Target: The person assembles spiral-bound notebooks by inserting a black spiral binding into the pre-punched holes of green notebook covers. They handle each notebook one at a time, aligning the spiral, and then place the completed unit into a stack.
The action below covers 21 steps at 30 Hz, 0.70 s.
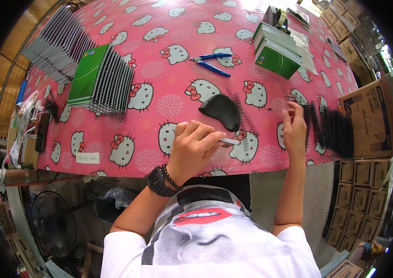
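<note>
My left hand [195, 144] is closed around a thin, pale, flat piece [230, 141] seen nearly edge-on, perhaps a small notebook; most of it is hidden by the fingers. Just beyond lies a black half-round block [222, 111], its curved side toward the right. A black spiral binding coil [248, 116] stretches along that side. My right hand [294, 130] is raised over the table at the right, fingers curled in at a thin dark coil [293, 96] by their tips. Beside it lies a thick bunch of black spiral coils [328, 127].
Stacks of spiral-bound notebooks [106, 81] with green covers stand at left, with more [59, 44] behind. Blue-handled cutters [212, 64] lie mid-table. Green-covered pads [277, 53] and a tape dispenser [276, 18] sit at far right. A cardboard box [372, 118] borders the coils.
</note>
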Each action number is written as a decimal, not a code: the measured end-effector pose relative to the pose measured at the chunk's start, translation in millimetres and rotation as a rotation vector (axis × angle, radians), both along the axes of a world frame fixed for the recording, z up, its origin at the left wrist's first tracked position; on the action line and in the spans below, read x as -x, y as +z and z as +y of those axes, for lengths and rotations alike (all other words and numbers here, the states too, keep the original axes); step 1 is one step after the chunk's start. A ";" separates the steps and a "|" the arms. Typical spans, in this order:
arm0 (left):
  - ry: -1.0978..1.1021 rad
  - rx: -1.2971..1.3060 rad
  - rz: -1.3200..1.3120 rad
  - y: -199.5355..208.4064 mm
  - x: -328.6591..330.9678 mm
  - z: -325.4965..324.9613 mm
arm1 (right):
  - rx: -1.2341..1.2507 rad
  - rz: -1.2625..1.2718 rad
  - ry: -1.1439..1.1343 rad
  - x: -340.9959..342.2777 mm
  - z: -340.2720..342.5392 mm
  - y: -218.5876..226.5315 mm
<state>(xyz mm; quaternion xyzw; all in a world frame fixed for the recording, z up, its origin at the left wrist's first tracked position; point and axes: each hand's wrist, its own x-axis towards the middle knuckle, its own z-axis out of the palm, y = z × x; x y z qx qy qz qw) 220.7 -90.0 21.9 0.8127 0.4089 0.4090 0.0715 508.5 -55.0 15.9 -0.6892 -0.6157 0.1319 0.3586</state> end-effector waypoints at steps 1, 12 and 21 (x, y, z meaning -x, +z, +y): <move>0.007 0.004 -0.002 -0.6 0.0 0.0 | 0.136 0.215 0.093 16.3 -8.8 18.6; -0.017 0.022 0.020 6.0 1.8 -2.3 | 0.179 0.499 0.541 50.3 -46.6 27.6; -0.009 0.026 0.016 6.5 2.1 -4.3 | 0.198 0.430 0.629 43.2 -45.9 28.6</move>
